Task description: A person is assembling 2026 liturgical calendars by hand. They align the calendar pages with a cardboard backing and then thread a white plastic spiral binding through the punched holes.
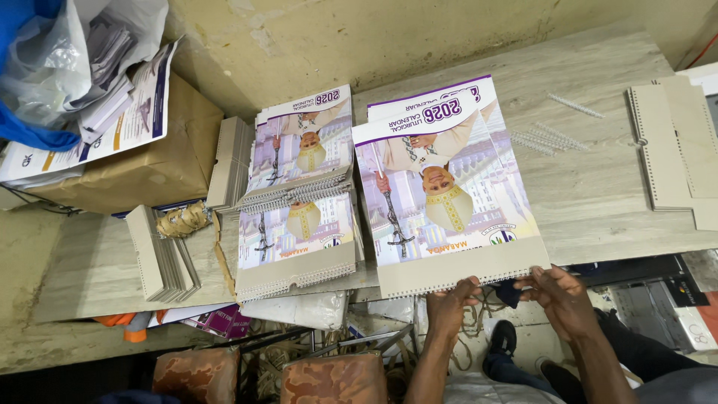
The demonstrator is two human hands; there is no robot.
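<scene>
At near edge of counter (598, 202), both hands grip the bottom border of a calendar stack (449, 202). Left hand (452, 295) pinches the punched card strip from below, fingers curled under, thumb on top. Right hand (557, 288) does the same further right along the strip; something dark sits between the two hands, cannot tell what. Stack overhangs the counter edge slightly, likely so the perforated row is reachable from underneath.

Stack lies face up, picture upside down to the wearer, punched edge toward the body. Sheets look squared, top ones fanned a little at the far end.

Just left, touching or nearly so: bound pile (299, 194) of the same calendars, wire spines visible mid-pile, stepped like shingles. Its near end also overhangs the edge.

Left edge: card strips (161, 258) stood in a leaning bundle; second bundle (228, 161) against the wall. Brown box (161, 168) in far left corner carries loose leaflets and a plastic bag (52, 60).

Right side: plastic combs (542, 138) lie loose, well apart from the hands; backing boards (669, 146) are stacked at right edge, punched sides aligned.

Below counter: shoe (502, 340) on floor.
</scene>
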